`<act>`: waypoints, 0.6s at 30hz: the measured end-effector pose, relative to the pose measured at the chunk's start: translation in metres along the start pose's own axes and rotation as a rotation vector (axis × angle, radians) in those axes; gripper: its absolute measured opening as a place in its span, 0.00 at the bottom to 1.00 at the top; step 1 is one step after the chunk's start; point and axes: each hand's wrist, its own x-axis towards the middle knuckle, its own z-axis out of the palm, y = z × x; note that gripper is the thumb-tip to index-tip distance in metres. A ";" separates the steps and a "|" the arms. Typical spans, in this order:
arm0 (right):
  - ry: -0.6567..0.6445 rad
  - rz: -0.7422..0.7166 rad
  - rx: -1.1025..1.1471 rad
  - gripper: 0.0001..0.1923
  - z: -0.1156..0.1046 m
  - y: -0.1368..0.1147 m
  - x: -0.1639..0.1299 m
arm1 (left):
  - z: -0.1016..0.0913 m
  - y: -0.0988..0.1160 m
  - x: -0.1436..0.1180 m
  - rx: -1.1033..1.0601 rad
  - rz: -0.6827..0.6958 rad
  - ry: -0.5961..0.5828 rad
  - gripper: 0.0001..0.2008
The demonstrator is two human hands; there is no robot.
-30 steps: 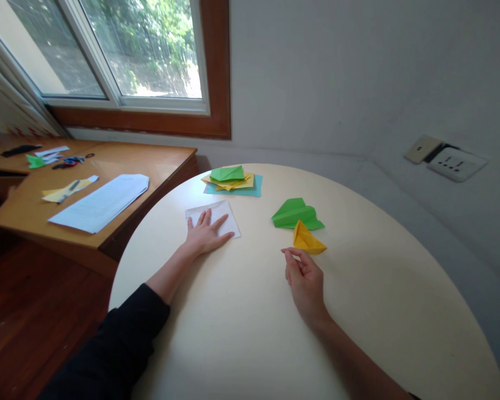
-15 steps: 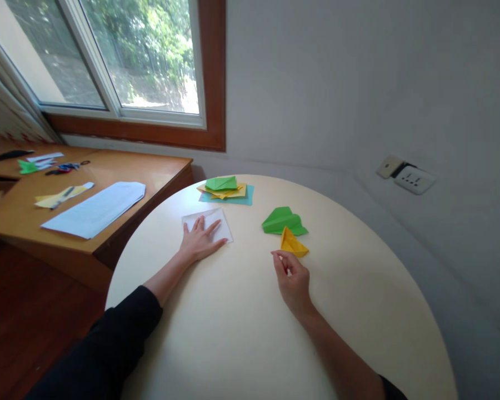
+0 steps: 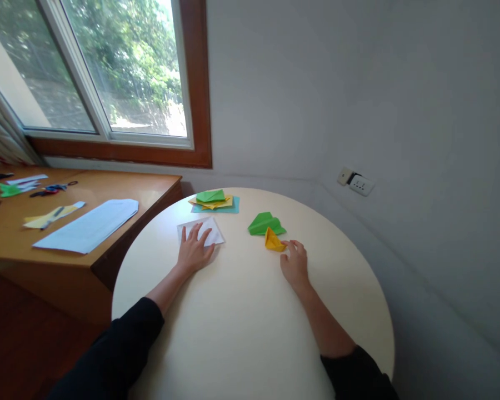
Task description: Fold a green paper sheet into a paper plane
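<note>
My left hand (image 3: 193,253) lies with fingers spread over a white folded paper (image 3: 215,235) on the round table, covering part of it. At the right corner of a small yellow paper boat (image 3: 274,241), my right hand (image 3: 295,264) has its fingers bent and the thumb apart from them. The index fingertip appears to touch that corner; I cannot tell whether it presses on it. Just behind the boat lies a green folded paper plane (image 3: 265,223).
A stack of green folded paper (image 3: 210,196), yellow paper (image 3: 229,202) and blue paper (image 3: 235,209) sits at the round table's (image 3: 241,333) far edge. On the wooden desk (image 3: 150,191) to the left are white sheets (image 3: 87,225), a pen (image 3: 52,218) and scissors (image 3: 54,189). A wall with a socket (image 3: 361,184) rises behind.
My right hand has gone from in front of the yellow paper boat to its right side, and its pinch has loosened. The left hand stays on the white paper. The view has shifted.
</note>
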 end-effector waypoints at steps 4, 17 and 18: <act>-0.028 0.026 0.050 0.16 -0.005 0.000 -0.005 | -0.001 0.004 -0.010 -0.002 -0.027 -0.081 0.26; -0.102 0.080 0.148 0.10 -0.028 -0.026 -0.041 | -0.025 0.028 -0.059 -0.086 0.018 -0.085 0.27; -0.098 0.068 0.155 0.10 -0.029 -0.030 -0.045 | -0.026 0.029 -0.063 -0.100 0.028 -0.088 0.27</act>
